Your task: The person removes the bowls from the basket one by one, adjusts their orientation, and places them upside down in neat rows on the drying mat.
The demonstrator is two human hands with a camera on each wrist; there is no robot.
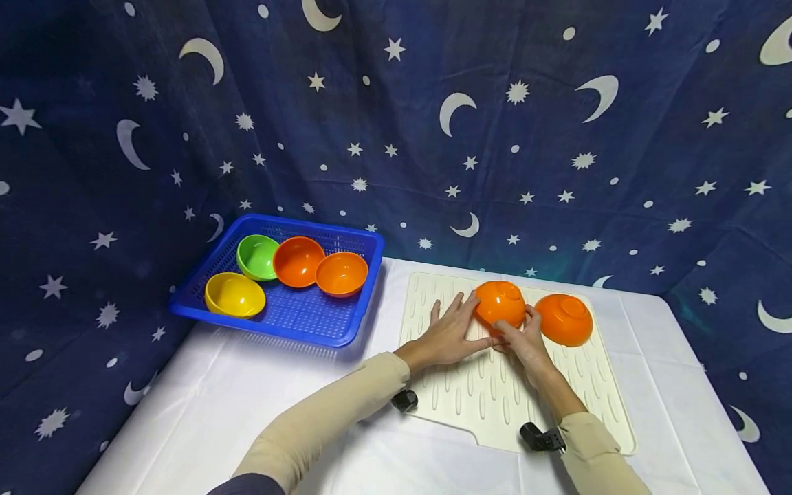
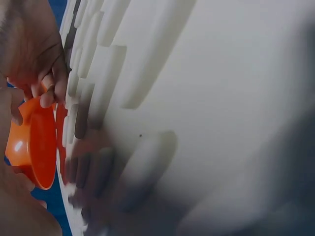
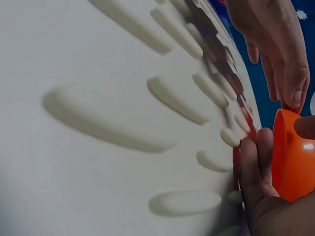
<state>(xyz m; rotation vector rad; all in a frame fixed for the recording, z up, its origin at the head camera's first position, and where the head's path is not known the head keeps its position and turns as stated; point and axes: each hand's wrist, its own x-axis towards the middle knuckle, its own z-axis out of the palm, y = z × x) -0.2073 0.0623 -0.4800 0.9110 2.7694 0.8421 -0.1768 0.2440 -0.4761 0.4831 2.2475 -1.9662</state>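
Note:
An orange bowl [image 1: 498,302] is upside down and tilted above the cream ridged mat [image 1: 454,399]. My right hand [image 1: 526,347] pinches its rim, the thumb [image 3: 306,127] on the outer wall and the fingers [image 3: 251,167] at the rim. Fingers of my left hand [image 1: 448,337] are spread and fairly straight; they touch the bowl's left side and rim, with the thumb reaching across near the right hand. In the left wrist view the same bowl [image 2: 42,142] stands just off the mat. A second orange bowl [image 1: 564,320] rests upside down on the mat, to the right.
On the white table's left, a blue basket [image 1: 343,337] holds a green bowl [image 1: 256,258], a yellow bowl [image 1: 235,295] and two orange ones [image 1: 299,262]. A dark curtain [image 1: 408,82] with moons and stars hangs behind. Black wrist cameras [image 1: 541,438] sit under both forearms.

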